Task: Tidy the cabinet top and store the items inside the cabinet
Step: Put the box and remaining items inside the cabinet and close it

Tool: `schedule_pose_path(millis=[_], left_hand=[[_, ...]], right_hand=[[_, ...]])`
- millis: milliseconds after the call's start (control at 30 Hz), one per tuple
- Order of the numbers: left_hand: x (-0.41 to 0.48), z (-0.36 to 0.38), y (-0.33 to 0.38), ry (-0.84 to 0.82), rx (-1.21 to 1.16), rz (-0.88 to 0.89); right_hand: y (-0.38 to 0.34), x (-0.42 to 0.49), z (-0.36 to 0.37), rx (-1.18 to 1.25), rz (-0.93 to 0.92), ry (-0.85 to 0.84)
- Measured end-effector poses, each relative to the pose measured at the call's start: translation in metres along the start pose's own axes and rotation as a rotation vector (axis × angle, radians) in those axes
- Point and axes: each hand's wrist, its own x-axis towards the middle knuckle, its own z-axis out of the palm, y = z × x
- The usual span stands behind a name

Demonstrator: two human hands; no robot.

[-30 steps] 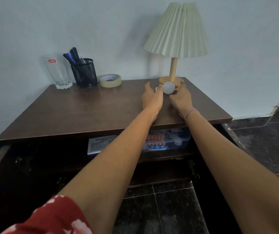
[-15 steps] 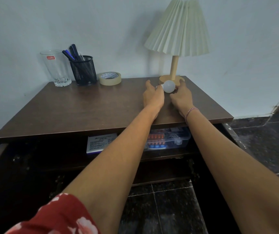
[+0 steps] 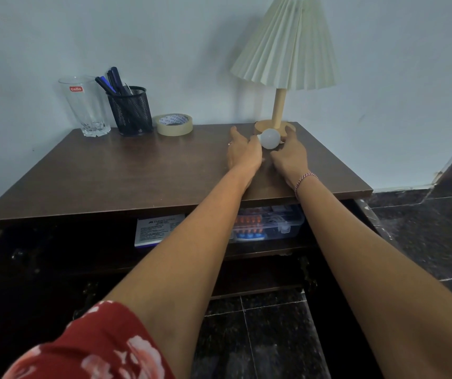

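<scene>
Bulb (image 3: 270, 138) lies on the desk (image 3: 137, 170) toward 1 o'clock, just at 6 o'clock of the lamp (image 3: 287, 45) base. Left hand (image 3: 244, 153), fingers straight, touches it at 9 o'clock; right hand (image 3: 290, 154) curves beside it at 4 o'clock, grip unclear

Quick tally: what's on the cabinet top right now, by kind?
Glass: 1
Pen holder, with pens: 1
Tape roll: 1
Lamp: 1
Light bulb: 1
Total: 5
</scene>
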Motion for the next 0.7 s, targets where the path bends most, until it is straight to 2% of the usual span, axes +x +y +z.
schedule_pose_path(millis=[467,700], left_hand=[[0.0059,-0.0001,0.0003,0.005,-0.025,0.013],[0.0028,-0.0014,-0.0051,0.146,-0.017,0.063]], right_hand=[[0.0040,0.0031,0.0045,0.024,-0.022,0.027],[0.0056,0.0016,-0.0013,0.227,0.005,0.054]])
